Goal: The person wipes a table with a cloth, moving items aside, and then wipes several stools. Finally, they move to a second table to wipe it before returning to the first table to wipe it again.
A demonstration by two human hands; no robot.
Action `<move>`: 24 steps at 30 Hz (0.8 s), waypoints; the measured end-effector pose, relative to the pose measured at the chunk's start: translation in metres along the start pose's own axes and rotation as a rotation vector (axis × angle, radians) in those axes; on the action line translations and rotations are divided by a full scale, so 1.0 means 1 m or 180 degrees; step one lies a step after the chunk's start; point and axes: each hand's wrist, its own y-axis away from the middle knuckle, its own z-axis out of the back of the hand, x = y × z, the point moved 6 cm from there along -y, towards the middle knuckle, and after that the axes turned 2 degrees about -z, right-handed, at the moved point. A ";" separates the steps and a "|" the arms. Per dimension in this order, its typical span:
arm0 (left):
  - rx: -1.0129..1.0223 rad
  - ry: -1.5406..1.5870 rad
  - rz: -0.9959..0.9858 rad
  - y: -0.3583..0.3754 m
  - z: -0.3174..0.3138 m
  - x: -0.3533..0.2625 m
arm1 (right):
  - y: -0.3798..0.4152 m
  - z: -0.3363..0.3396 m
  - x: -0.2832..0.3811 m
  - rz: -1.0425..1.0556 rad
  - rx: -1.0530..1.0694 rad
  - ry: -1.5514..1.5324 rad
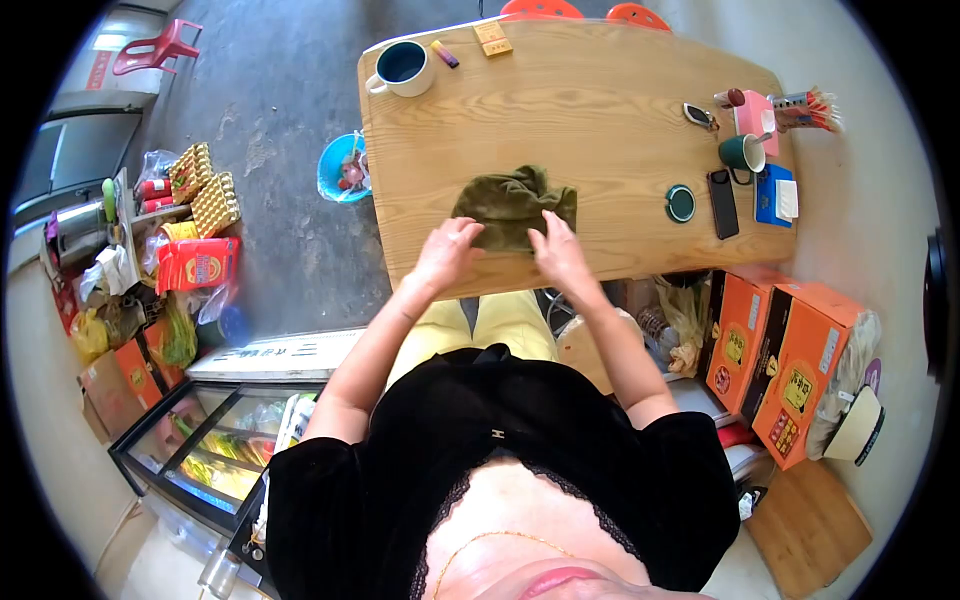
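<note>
An olive-green, velvety cloth (515,205) lies bunched on the wooden table (600,120), near the edge closest to me. Its far side is folded and rumpled, and the near part lies flatter. My left hand (450,252) is at its near left corner, fingers curled and closed on the fabric. At the near right part, my right hand (560,252) pinches the cloth between thumb and fingers. Some fingertips are partly hidden against the fabric.
A large mug (402,68), a lighter (445,54) and a small yellow box (493,39) stand at the far left. To the right are a phone (723,204), a round ashtray (680,203) and a green cup (742,152). A blue bin (338,168) stands beside the table.
</note>
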 end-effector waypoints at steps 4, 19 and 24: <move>-0.0304 0.0151 -0.0186 -0.007 -0.025 -0.011 | -0.047 -0.061 0.012 -0.0741 -0.0816 -0.0072; -0.1079 0.0517 0.0792 0.082 0.007 0.041 | -0.155 -0.024 0.069 0.1148 -0.1291 0.1792; -0.0942 0.0840 0.0782 0.081 0.013 0.042 | 0.027 -0.120 0.071 0.2920 0.0597 0.0904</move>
